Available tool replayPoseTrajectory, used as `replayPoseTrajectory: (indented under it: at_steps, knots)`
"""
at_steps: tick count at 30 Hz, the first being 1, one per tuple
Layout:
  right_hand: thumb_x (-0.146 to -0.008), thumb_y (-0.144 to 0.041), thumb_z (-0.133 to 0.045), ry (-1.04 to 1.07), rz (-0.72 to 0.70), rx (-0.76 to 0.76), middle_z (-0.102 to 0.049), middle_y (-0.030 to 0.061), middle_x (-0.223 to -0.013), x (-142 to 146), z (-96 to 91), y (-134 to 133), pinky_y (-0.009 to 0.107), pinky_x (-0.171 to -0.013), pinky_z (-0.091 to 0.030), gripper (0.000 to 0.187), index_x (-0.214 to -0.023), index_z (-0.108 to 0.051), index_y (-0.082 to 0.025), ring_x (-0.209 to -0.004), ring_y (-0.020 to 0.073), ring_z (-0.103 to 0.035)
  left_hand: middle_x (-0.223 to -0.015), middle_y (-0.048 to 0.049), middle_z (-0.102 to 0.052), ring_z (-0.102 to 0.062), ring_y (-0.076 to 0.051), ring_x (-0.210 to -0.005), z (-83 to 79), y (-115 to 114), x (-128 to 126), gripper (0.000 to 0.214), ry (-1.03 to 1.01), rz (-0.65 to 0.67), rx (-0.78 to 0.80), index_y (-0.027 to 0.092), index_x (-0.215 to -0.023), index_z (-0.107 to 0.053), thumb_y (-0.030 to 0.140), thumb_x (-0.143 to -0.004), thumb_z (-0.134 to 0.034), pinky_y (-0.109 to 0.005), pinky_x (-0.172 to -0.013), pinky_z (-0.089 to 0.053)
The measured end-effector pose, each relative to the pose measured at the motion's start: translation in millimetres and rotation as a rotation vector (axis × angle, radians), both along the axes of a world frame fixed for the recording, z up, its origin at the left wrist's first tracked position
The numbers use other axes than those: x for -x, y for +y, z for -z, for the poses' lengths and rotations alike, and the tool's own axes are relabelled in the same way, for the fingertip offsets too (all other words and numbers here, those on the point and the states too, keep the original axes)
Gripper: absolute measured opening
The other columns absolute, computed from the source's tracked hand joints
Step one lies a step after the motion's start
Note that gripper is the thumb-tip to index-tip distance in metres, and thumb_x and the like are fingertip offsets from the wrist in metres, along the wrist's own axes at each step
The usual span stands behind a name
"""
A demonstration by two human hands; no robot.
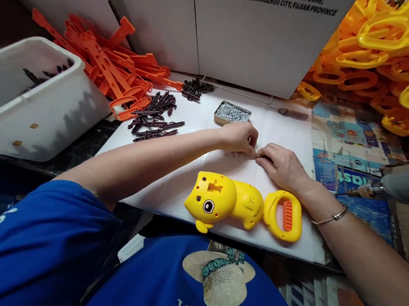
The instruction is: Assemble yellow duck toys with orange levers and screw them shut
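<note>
My left hand (pixel 239 137) and my right hand (pixel 283 166) meet fingertip to fingertip over the white work sheet (pixel 295 132), just in front of a small tin of silver screws (pixel 232 113). Both hands are closed in a pinch on something too small to make out. A yellow toy body shaped like an animal (pixel 224 200), with an orange-centred handle (pixel 283 215), lies on the sheet close to my chest, below both hands.
Orange plastic strips (pixel 106 59) and dark small parts (pixel 155 115) lie at the left. A white bin (pixel 20 94) stands further left. Yellow handles (pixel 403 56) are heaped at the right. A powered screwdriver (pixel 408 183) hangs at right. Cardboard boxes (pixel 250 29) stand behind.
</note>
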State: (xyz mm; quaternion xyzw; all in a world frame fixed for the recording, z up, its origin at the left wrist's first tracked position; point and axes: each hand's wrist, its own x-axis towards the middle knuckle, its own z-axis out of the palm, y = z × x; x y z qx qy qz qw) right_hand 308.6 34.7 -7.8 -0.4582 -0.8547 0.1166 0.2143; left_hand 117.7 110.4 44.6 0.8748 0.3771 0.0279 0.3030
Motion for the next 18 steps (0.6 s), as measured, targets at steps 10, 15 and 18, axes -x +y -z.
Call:
replayPoseTrajectory:
  at_steps: [10,15,18]
  knots:
    - [-0.100,-0.022,-0.047,0.046,-0.262,-0.071,-0.067,0.0079,-0.083,-10.1,-0.5,-0.7,0.035,-0.075,-0.052,0.023,-0.086,-0.065,-0.021,-0.080,0.0220,-0.061,-0.072,-0.0003,-0.071,-0.057,-0.013,-0.066,-5.7,11.1,-11.2,0.016,0.184,0.060,-0.002,0.014,-0.081,-0.077,0.024,-0.070,-0.081,-0.025,-0.065,-0.039]
    - [-0.096,-0.024,-0.054,0.201,-0.069,0.013,-0.069,0.0067,-0.084,-12.4,-1.2,-8.9,0.034,-0.073,-0.052,0.015,-0.087,-0.066,-0.021,-0.077,0.0209,-0.064,-0.068,0.0005,-0.069,-0.056,-0.013,-0.066,-1.9,12.8,-10.9,0.015,0.168,0.058,0.030,0.015,-0.078,-0.076,0.027,-0.070,-0.081,-0.025,-0.066,-0.039]
    - [-0.093,-0.024,-0.056,0.273,0.062,0.052,-0.071,0.0059,-0.084,-9.5,-8.8,-13.2,0.034,-0.072,-0.051,0.013,-0.085,-0.065,-0.021,-0.075,0.0209,-0.064,-0.065,0.0010,-0.067,-0.055,-0.012,-0.064,-1.0,13.9,-10.8,0.011,0.139,0.053,0.065,0.015,-0.075,-0.076,0.024,-0.069,-0.079,-0.024,-0.065,-0.038]
